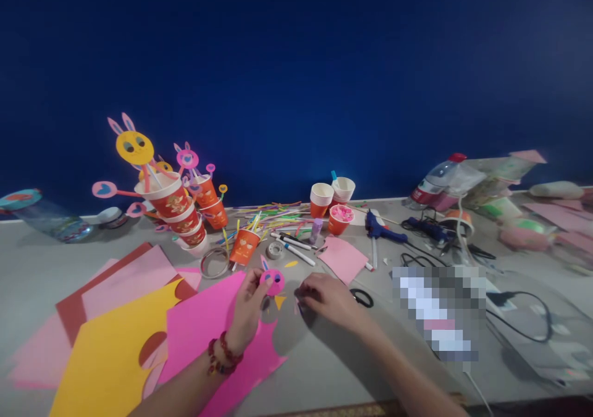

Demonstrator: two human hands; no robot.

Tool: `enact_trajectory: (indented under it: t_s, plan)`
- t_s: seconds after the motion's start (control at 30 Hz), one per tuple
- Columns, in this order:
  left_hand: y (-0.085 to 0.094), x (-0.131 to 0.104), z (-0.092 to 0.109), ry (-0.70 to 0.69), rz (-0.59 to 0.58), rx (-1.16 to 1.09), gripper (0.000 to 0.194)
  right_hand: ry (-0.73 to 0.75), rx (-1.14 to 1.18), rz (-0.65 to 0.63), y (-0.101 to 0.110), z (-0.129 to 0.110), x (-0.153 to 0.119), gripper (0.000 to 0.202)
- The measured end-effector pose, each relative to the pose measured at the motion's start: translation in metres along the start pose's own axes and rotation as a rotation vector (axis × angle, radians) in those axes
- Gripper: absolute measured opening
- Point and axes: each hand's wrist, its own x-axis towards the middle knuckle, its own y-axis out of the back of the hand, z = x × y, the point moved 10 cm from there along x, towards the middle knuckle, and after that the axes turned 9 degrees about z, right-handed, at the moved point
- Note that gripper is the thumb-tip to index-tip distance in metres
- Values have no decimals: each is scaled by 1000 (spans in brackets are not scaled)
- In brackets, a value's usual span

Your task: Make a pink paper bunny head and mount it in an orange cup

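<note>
My left hand [248, 303], with beaded bracelets on its wrist, pinches a round pink paper bunny face [272, 283] between thumb and fingers. The face has dark eyes, and one upright ear [264, 262] shows on its top left. Just to the right, my right hand [324, 296] is low over the table, its fingertips closed at a small narrow pinkish and dark piece that I cannot make out. A yellow paper scrap [279, 302] lies between the hands. Bright pink paper [217, 330] with cut-out curves lies under my left forearm.
Yellow paper [109, 343] and other sheets cover the left side. Red cups [169, 201] holding paper bunnies stand behind them. Tape [275, 250], markers [296, 253], scissors [363, 298] and a blue glue gun [384, 230] lie beyond my hands. A pixelated patch [440, 312] is at right.
</note>
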Motion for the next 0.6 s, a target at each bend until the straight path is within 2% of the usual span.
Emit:
enact_trajectory:
  t_s: [0.1, 0.3, 0.47, 0.6]
  plan:
    - [-3, -3, -3, 2, -37, 29, 31, 42, -77, -74, -15, -11, -2, 19]
    - [-11, -7, -10, 26, -116, 22, 32, 26, -119, -117, -23, -4, 1, 22]
    - [-13, -9, -12, 41, -122, 32, 33, -2, -50, -93, -24, 0, 2, 16]
    - [-13, -9, -13, 42, -122, 40, 33, -19, -8, -52, -24, 3, 1, 22]
